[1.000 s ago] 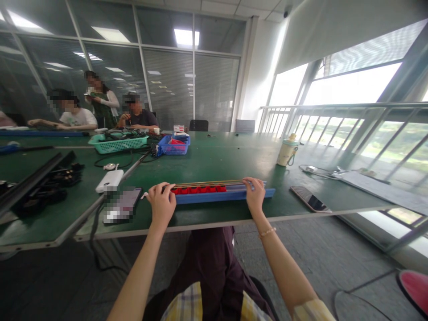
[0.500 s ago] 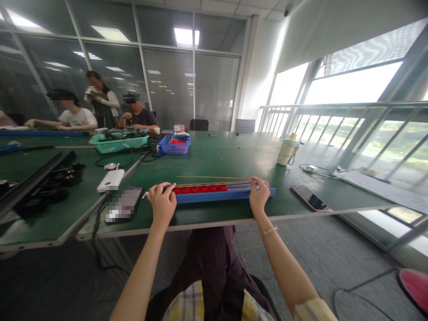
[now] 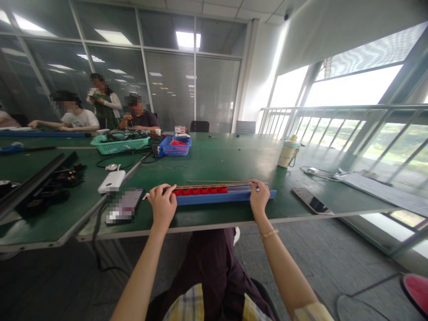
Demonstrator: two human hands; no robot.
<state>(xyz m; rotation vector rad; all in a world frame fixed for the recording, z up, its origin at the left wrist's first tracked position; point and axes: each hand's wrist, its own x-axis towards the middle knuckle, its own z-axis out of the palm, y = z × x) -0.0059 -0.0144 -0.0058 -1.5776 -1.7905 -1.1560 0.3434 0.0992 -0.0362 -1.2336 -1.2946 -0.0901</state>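
A long blue rail (image 3: 214, 197) lies across the table edge in front of me, with a row of red pieces (image 3: 200, 191) in its left and middle part. Thin orange wires (image 3: 217, 182) stretch above it between my hands. My left hand (image 3: 163, 203) is at the rail's left end, its thumb and fingertips pinched on the wires. At the right end, my right hand (image 3: 260, 196) pinches the other end of the wires, close over the bare part of the channel.
Phones lie left (image 3: 125, 205) and right (image 3: 310, 200). A white power bank (image 3: 112, 181), a green basket (image 3: 122, 145), a blue basket (image 3: 177, 148) and a bottle (image 3: 288, 154) stand farther back. Black parts (image 3: 50, 187) lie left. Several people sit or stand at the far left.
The loose upper wire has shifted: its left end now reaches less far left and sits lower. Both hands keep nearly the same place and grip.
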